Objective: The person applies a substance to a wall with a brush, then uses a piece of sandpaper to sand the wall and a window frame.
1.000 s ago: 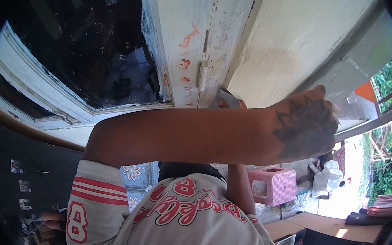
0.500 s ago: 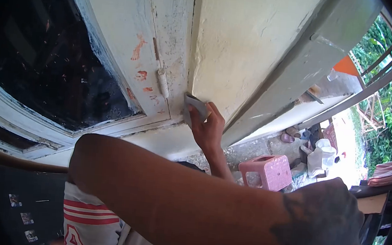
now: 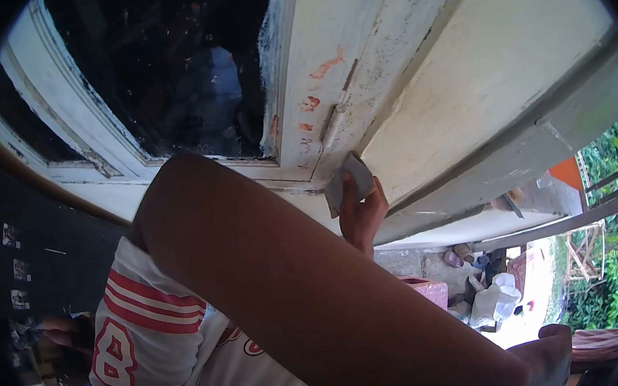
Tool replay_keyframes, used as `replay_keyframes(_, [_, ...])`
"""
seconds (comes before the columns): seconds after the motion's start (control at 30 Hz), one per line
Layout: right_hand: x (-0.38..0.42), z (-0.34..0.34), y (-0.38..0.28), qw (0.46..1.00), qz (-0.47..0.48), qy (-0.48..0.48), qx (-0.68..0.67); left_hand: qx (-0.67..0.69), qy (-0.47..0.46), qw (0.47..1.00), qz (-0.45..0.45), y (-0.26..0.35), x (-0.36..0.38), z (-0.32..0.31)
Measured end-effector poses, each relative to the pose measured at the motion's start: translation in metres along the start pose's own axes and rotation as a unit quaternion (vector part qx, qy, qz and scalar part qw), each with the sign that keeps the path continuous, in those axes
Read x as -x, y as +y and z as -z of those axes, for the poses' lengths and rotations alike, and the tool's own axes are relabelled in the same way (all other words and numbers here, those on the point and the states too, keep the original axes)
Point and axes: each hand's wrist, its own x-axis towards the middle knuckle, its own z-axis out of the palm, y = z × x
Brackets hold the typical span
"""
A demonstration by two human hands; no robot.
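My right hand [image 3: 362, 218] pinches a folded grey sheet of sandpaper [image 3: 359, 171] between thumb and fingers. The sheet is against the corner where the white door frame [image 3: 390, 68] meets the cream wall [image 3: 496, 70], just below a painted hinge [image 3: 334, 125]. Across the front of the view stretches my left forearm, hiding the lower part of my right arm. My left hand [image 3: 546, 357] is at the far right, dim and turned so that its fingers cannot be made out.
A dark glass pane [image 3: 165, 70] fills the upper left. Orange-red patches [image 3: 309, 105] mark the white wood. A grey post [image 3: 519, 149] runs along the right. Below are a pink stool [image 3: 429, 290], a white bag [image 3: 496, 301] and shoes [image 3: 454, 259] on the floor.
The view has turned, so the door and wall sit further right. My right hand still holds the sandpaper near the hinge. My left forearm now covers more of the pink stool.
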Motion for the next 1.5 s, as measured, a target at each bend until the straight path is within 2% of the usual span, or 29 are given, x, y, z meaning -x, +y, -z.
replay_keyframes(0.17, [0.002,0.003,-0.009,1.0,-0.009,0.006,0.006,0.004,-0.027,1.0,0.005,0.001,-0.004,0.005])
replay_keyframes(0.2, [0.002,0.004,-0.01,1.0,0.021,0.018,0.002,0.0,-0.032,0.999,0.003,0.001,-0.006,0.005])
replay_keyframes(0.23, [0.004,0.004,-0.009,1.0,-0.008,0.006,-0.003,-0.007,-0.037,0.999,0.003,0.001,-0.009,0.008])
replay_keyframes(0.43, [0.01,-0.007,0.01,1.0,0.009,0.012,0.018,-0.051,-0.079,0.996,0.002,0.001,-0.02,0.024])
replay_keyframes(0.5, [0.011,0.003,-0.002,0.999,0.037,0.016,0.033,-0.058,-0.085,0.995,0.0,0.003,-0.023,0.029])
replay_keyframes(0.6, [0.009,0.001,0.0,0.999,0.033,0.017,-0.002,-0.076,-0.093,0.993,0.001,0.005,-0.025,0.035])
replay_keyframes(0.83, [0.019,0.005,0.0,0.999,0.006,-0.035,0.014,-0.104,-0.14,0.985,0.012,0.009,-0.026,0.044])
replay_keyframes(1.0, [0.02,0.002,-0.011,1.0,-0.007,-0.016,0.006,-0.124,-0.212,0.968,0.047,0.013,-0.029,0.037])
replay_keyframes(1.07, [0.023,0.0,-0.007,1.0,-0.013,-0.019,-0.009,-0.139,-0.227,0.96,0.087,0.027,-0.027,0.007])
replay_keyframes(1.1, [0.023,0.001,-0.006,1.0,-0.021,-0.018,-0.013,-0.072,-0.074,0.993,0.061,0.03,-0.024,-0.004])
replay_keyframes(1.13, [0.023,0.001,-0.008,0.999,-0.009,-0.033,-0.027,-0.006,0.089,0.995,0.033,0.032,-0.021,-0.013])
replay_keyframes(1.17, [0.023,0.003,-0.011,0.999,-0.007,-0.007,-0.034,-0.013,0.073,0.996,0.041,0.03,-0.016,-0.022])
replay_keyframes(1.23, [0.024,0.007,-0.012,0.999,0.004,0.012,-0.05,0.084,0.248,0.963,0.067,0.017,0.005,-0.041])
replay_keyframes(1.27, [0.024,0.007,-0.009,0.997,0.027,0.054,-0.051,0.128,0.335,0.93,0.079,0.01,0.018,-0.052])
replay_keyframes(1.3, [0.022,0.006,-0.009,0.993,0.049,0.098,-0.053,0.222,0.372,0.895,0.1,0.005,0.033,-0.067])
replay_keyframes(1.4, [0.004,0.012,-0.018,0.988,0.104,0.1,-0.057,0.208,0.376,0.854,0.294,-0.005,0.086,-0.111])
replay_keyframes(1.47, [-0.011,0.02,-0.03,0.981,0.151,0.111,-0.044,0.192,0.367,0.807,0.421,0.001,0.111,-0.148])
replay_keyframes(1.5, [-0.017,0.024,-0.036,0.977,0.173,0.117,-0.033,0.183,0.37,0.805,0.425,0.004,0.121,-0.164])
